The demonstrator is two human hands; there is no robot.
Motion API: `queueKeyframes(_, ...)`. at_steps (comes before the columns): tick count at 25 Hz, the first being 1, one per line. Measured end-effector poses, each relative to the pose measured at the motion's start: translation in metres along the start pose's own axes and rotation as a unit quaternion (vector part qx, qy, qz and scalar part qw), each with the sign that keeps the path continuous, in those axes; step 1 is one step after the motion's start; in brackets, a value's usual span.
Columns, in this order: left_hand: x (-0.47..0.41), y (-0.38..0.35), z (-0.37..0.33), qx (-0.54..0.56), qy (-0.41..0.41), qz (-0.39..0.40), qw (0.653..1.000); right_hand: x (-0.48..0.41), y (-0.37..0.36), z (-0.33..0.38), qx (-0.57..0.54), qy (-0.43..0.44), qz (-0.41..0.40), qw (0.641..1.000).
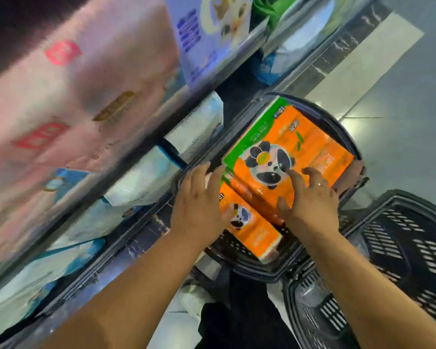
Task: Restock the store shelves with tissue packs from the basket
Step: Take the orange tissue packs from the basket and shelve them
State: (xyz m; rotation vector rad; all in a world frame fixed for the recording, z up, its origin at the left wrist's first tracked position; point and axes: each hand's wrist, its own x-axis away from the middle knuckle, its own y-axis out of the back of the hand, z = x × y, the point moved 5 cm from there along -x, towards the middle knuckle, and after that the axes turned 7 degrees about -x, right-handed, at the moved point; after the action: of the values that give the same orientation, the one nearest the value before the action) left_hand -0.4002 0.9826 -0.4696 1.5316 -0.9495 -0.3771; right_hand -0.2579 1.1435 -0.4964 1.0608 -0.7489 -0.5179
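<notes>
2 orange tissue packs (295,157) | in black basket (347,137) | hands (310,197) on top

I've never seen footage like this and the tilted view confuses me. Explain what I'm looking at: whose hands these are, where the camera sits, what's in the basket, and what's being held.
There is no machine here: a person wears one wide-angle camera on the head, looking down at their own bare arms. That is why the picture is tilted and blurred.

The left hand and the right hand, which wears a ring, reach into a dark plastic slotted basket on the floor. Inside lie orange plastic-wrapped tissue packs printed with a panda: a large upper pack and a lower pack. Both hands are spread open around the upper pack, fingers touching it; nothing is lifted or gripped yet.

On the left run the store shelves, holding pink, white and blue tissue packages. A second dark slotted basket stands at the lower right on the grey tiled floor.
</notes>
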Motion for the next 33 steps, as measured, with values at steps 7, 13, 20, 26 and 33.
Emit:
queueKeyframes(7,-0.063,-0.067,-0.024,0.174,0.153,0.057,0.971,-0.065,-0.01,-0.073,0.001,-0.033,-0.011,0.999)
queueKeyframes(13,-0.095,-0.108,-0.033,0.276,0.272,0.043,0.921,-0.147,-0.008,-0.106,-0.022,-0.035,-0.021,0.999)
queueKeyframes(20,-0.141,-0.117,-0.022,0.241,0.216,0.042,0.945,-0.16,-0.036,-0.119,-0.065,-0.08,0.053,0.993)
queueKeyframes(26,-0.144,-0.123,-0.017,0.106,0.22,0.149,0.958,-0.152,-0.036,-0.121,-0.108,-0.162,0.097,0.976)
queueKeyframes(33,-0.134,-0.129,-0.002,0.148,0.227,0.187,0.944,-0.092,-0.057,-0.103,-0.17,-0.282,0.0,0.944)
